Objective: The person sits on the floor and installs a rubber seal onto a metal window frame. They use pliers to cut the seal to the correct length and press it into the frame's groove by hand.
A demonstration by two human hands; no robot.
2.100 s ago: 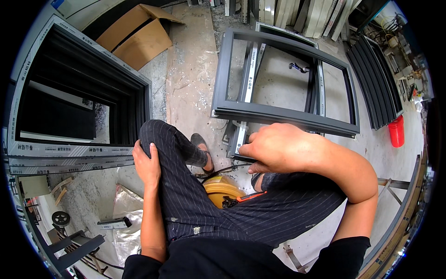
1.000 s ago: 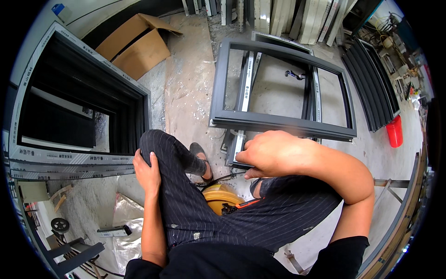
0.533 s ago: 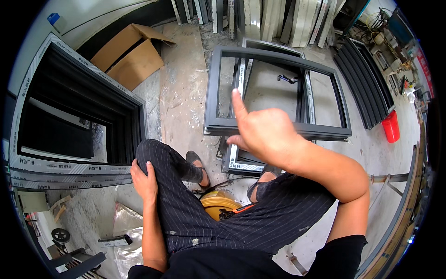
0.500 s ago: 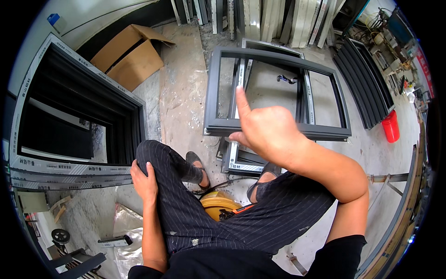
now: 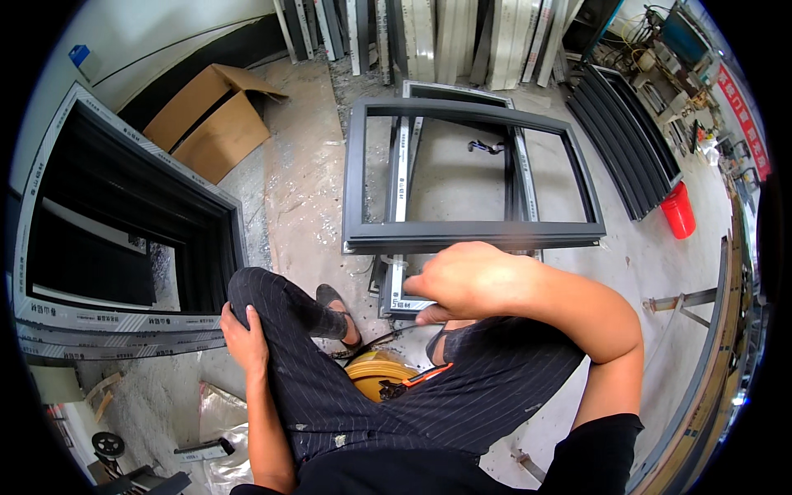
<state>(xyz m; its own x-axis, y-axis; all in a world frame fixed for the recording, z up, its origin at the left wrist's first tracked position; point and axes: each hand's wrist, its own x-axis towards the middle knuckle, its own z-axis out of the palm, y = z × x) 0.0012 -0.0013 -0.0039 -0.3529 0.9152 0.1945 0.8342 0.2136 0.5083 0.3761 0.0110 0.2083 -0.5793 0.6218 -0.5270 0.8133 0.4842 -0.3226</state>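
My left hand (image 5: 244, 338) lies on my left knee with its fingers stretched and apart, holding nothing. In front of my body, my right hand (image 5: 472, 282) has its fingers curled in, with the thumb a little apart and no object visible in it. It is just on the near side of a dark grey rectangular window frame (image 5: 478, 234). That frame rests on another frame (image 5: 400, 186), which has white-taped edges. A small dark tool (image 5: 487, 148) shows through the opening. Some of the right hand's fingertips are hidden from above.
Stacked taped frames (image 5: 124, 326) stand at left, by a cardboard box (image 5: 219, 140). Between my feet is a yellow round container (image 5: 375, 375) with an orange-handled tool (image 5: 429, 374). Dark frames (image 5: 615, 140) and a red bucket (image 5: 678, 213) stand right; long profiles (image 5: 429, 41) stand behind.
My right hand has come down and back toward me from over the frame, and its raised index finger has lowered. The view has shifted slightly. My left hand stays on the knee.
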